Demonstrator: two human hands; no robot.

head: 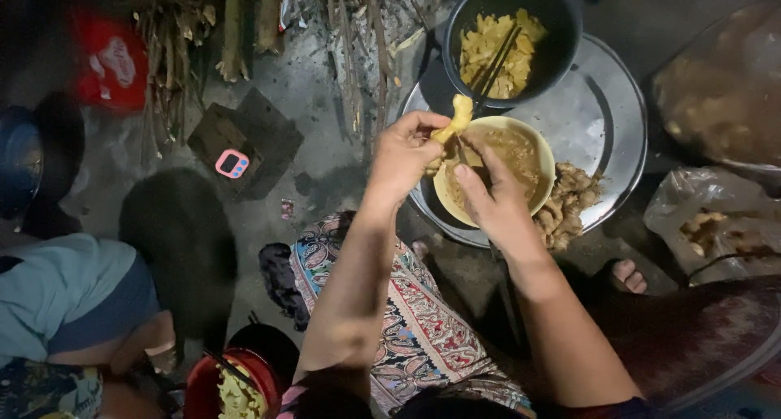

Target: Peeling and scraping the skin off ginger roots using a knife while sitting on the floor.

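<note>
A dim, ash-strewn ground floor (325, 167) with a heap of dry sticks (175, 28) along its far edge carries a wide round metal tray (606, 118), and the person sits low before it with a patterned skirt (415, 321) over the knees. On the tray's far edge stands a black bowl (561, 28) of pale yellow peeled slices with a pair of dark chopsticks (498, 59) laid across it; at the near edge sits a cream bowl (547, 163) of murky brown water, and a heap of unpeeled ginger pieces (568, 203) lies against its right side. The left hand (404, 154) is closed, thumb and fingers pinching a peeled ginger root (455, 120) above the cream bowl's left rim. The right hand (498, 201) is curled just below it over the bowl; it seems to grip a thin dark tool, but the tool is too hidden to name. The wet root could slip from the pinch and splash into the water, and in this poor light a scraping stroke toward the left fingertips could nick them. Another person in a pale blue shirt (57, 285) crouches at the left beside a red bowl (199, 390), and a small pink timer (233, 163) rests on a dark block.
</note>
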